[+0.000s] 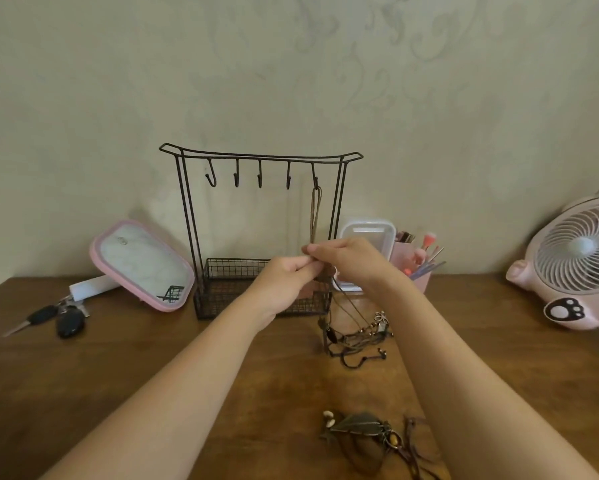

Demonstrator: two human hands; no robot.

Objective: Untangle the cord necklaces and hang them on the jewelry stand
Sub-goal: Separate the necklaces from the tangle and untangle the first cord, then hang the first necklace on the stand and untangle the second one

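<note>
Cord necklaces [357, 336] lie in a dark tangle on the wooden tabletop [152, 358], right of centre and just in front of the jewelry stand [229, 282]. One brown cord [314, 216] hangs from the rightmost hook [314, 178] of the stand and runs down to where both hands meet in front of the wire basket. The left hand [284, 282] has its fingers curled and pinches this cord between thumb and forefinger; the right hand [350, 258], just above and to the right, pinches it too with its fingertips. From the hands, thin strands drop to the tangle below. Another necklace with a leaf pendant [364, 427] lies at the near edge. A pink-framed mirror [142, 265] and keys [59, 317] sit at the left, a brush holder [415, 261] and a pink fan [578, 258] at the right.
</note>
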